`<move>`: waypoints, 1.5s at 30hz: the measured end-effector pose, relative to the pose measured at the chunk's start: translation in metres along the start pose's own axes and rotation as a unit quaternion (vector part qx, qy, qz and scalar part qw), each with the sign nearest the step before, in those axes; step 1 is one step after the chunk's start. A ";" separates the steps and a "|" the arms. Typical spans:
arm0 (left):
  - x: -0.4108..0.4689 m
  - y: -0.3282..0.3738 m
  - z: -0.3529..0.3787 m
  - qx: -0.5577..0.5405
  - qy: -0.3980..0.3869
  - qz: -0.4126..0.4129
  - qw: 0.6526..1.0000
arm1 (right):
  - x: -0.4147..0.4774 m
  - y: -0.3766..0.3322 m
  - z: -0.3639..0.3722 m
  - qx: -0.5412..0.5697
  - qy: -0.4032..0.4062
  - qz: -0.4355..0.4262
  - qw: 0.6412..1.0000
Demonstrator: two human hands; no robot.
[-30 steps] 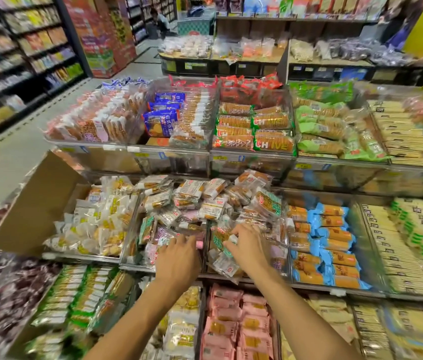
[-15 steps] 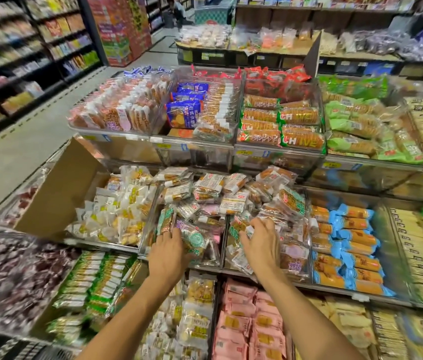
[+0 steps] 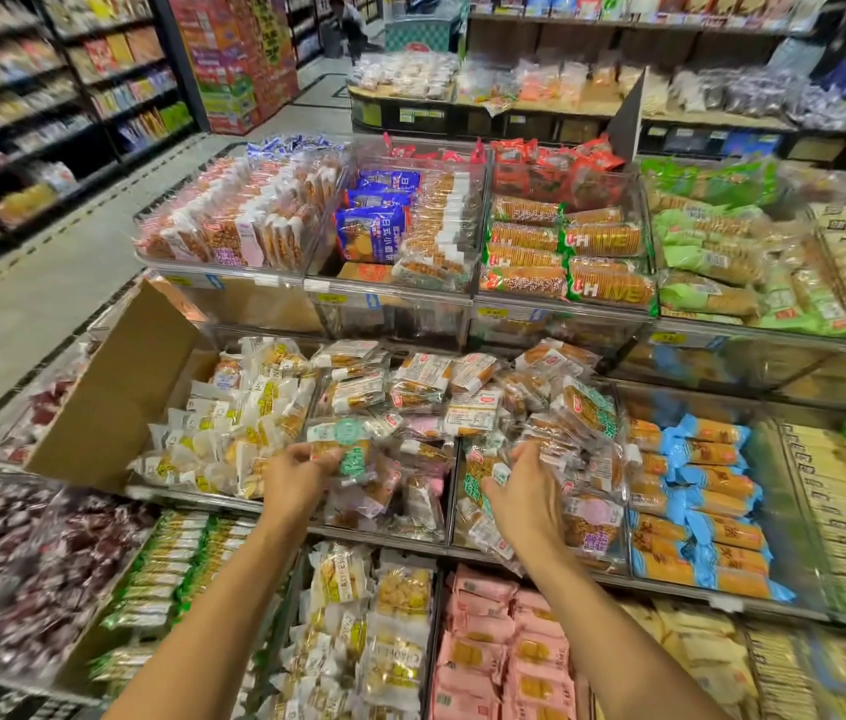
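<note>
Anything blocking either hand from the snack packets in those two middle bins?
Nothing visible does. The left hand grips a teal-label packet, and the right hand is down on the packet pile. The clear divider stands between the hands, in neither one's path.

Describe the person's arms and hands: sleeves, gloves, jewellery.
The left hand and right hand wear no gloves, and no ring, watch or band shows. The left arm and right arm are uncovered down to the picture's lower edge; no sleeve is in view.
</note>
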State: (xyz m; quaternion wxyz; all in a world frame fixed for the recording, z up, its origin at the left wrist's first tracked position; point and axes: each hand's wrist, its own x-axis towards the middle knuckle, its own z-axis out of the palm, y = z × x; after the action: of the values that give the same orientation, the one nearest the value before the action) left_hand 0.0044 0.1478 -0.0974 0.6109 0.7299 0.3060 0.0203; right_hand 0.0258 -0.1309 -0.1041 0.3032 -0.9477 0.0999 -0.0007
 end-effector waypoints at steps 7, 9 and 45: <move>0.035 0.000 0.009 0.184 -0.004 -0.008 0.983 | 0.002 -0.006 0.002 -0.028 -0.022 0.010 0.999; 0.042 0.002 0.014 0.254 -0.014 -0.004 0.967 | 0.002 -0.007 -0.001 -0.009 -0.029 0.007 1.000; 0.038 0.014 0.023 0.106 -0.074 -0.054 0.990 | -0.011 0.013 -0.031 0.389 -0.060 0.098 0.914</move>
State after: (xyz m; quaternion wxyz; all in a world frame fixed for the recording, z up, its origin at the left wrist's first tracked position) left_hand 0.0506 0.1447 -0.1038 0.5514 0.7723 0.2994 -0.0994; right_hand 0.0107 -0.1572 -0.0855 0.6517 -0.7386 0.1661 0.0468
